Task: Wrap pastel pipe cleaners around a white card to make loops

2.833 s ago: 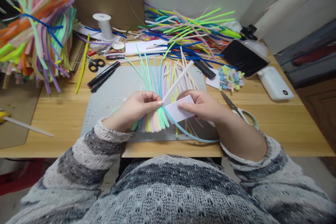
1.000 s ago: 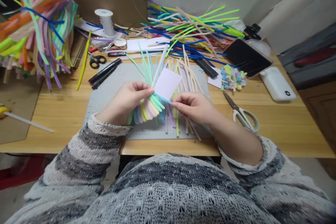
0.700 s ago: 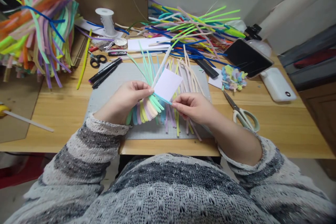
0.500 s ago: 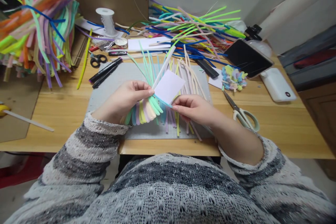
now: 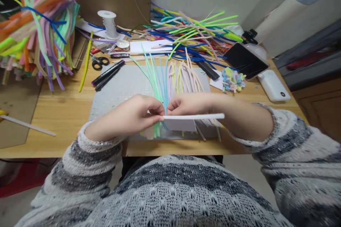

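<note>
Swung since the earlier frame from a slant to nearly level: white rod [image 5: 197, 116], pinched near its end by the left grip [image 5: 138, 114], above the counter [image 5: 65, 113], with white card [image 5: 182, 125] just below in view. Curled close to blue strips [image 5: 165, 97]: right grip [image 5: 188, 103]; cannot tell if grasping one. Being held only at one end, could probably rotate or slip out. By pulling too hard on a blue strip, might loosen the coloured bundle [image 5: 155, 132], mostly hidden and blurred
</note>
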Demonstrator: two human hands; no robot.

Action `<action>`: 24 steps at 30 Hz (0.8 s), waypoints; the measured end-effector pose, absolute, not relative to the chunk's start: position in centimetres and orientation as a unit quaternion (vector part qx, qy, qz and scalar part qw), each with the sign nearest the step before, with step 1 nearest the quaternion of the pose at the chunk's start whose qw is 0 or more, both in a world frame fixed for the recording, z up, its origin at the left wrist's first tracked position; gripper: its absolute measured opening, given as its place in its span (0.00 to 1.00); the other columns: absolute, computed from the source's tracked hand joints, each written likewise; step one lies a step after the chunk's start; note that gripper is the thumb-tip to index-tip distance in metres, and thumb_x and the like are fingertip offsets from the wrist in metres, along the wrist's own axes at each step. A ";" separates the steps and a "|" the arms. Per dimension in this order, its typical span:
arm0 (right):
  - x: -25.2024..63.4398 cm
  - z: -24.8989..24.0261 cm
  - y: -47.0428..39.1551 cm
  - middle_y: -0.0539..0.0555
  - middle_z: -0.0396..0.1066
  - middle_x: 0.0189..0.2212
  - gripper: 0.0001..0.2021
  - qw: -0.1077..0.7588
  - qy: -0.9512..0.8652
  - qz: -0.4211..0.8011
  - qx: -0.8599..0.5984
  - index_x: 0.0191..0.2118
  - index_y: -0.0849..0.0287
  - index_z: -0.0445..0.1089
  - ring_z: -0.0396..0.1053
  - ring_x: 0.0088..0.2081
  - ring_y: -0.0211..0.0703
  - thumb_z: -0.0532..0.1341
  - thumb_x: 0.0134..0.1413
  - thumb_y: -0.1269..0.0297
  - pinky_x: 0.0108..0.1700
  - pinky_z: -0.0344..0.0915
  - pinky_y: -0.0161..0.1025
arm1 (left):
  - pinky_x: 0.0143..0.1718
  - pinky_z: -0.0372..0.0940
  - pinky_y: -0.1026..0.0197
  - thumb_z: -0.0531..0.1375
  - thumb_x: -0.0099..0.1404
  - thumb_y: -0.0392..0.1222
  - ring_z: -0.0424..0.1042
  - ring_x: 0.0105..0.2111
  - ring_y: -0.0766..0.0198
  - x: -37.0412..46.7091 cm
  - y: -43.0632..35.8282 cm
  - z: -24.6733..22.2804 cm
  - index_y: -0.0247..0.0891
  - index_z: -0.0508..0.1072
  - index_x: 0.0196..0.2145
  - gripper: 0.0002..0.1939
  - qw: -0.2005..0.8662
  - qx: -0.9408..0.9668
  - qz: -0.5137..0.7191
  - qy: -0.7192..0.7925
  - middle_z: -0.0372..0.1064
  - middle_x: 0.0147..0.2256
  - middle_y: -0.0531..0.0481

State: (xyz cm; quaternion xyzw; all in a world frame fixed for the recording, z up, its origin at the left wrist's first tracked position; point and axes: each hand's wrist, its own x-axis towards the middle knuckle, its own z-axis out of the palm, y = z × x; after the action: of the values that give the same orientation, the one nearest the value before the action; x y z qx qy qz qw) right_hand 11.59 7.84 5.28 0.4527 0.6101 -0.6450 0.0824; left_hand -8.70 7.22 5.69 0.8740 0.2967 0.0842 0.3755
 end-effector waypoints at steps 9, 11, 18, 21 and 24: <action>7.4 5.1 10.2 0.44 0.55 0.14 0.09 0.021 0.647 -0.607 0.462 0.19 0.59 0.61 0.50 0.14 0.28 0.57 0.47 0.72 0.18 0.47 0.32 | 0.28 0.55 0.60 0.51 0.64 0.38 0.71 0.28 0.59 -10.1 6.0 4.3 0.37 0.73 0.34 0.11 0.084 0.927 -0.003 0.365 0.74 0.30 0.46; 6.8 5.6 10.0 0.44 0.56 0.13 0.07 0.033 0.681 -0.544 0.489 0.21 0.59 0.63 0.52 0.15 0.30 0.57 0.47 0.72 0.19 0.49 0.33 | 0.28 0.55 0.59 0.50 0.64 0.37 0.71 0.29 0.58 -10.1 5.7 4.0 0.36 0.72 0.35 0.11 0.053 0.926 -0.009 0.374 0.74 0.31 0.45; 6.1 6.4 7.8 0.51 0.68 0.20 0.06 0.029 0.782 -0.332 0.527 0.27 0.60 0.72 0.61 0.23 0.36 0.57 0.45 0.68 0.25 0.53 0.35 | 0.27 0.55 0.59 0.49 0.65 0.38 0.71 0.28 0.59 -10.0 5.2 3.6 0.34 0.72 0.30 0.13 0.038 0.910 0.012 0.412 0.73 0.29 0.44; 6.4 6.0 7.1 0.53 0.72 0.27 0.08 0.010 0.802 -0.307 0.512 0.32 0.59 0.73 0.63 0.27 0.38 0.59 0.45 0.66 0.27 0.53 0.35 | 0.27 0.56 0.59 0.50 0.64 0.39 0.71 0.28 0.59 -10.0 5.2 3.5 0.34 0.73 0.31 0.13 0.054 0.906 0.024 0.419 0.73 0.29 0.45; 6.7 5.5 6.8 0.53 0.72 0.29 0.07 -0.011 0.814 -0.277 0.510 0.33 0.58 0.73 0.63 0.29 0.39 0.59 0.46 0.65 0.28 0.51 0.35 | 0.29 0.57 0.58 0.52 0.64 0.40 0.71 0.30 0.58 -10.1 5.2 3.5 0.35 0.73 0.30 0.12 0.067 0.903 0.032 0.423 0.74 0.30 0.44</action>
State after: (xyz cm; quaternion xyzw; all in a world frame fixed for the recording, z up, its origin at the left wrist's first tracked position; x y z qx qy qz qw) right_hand 6.67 6.80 5.46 0.5100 0.8144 -0.2767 -0.0105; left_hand -10.10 5.20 3.46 0.9033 0.4226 0.0324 0.0669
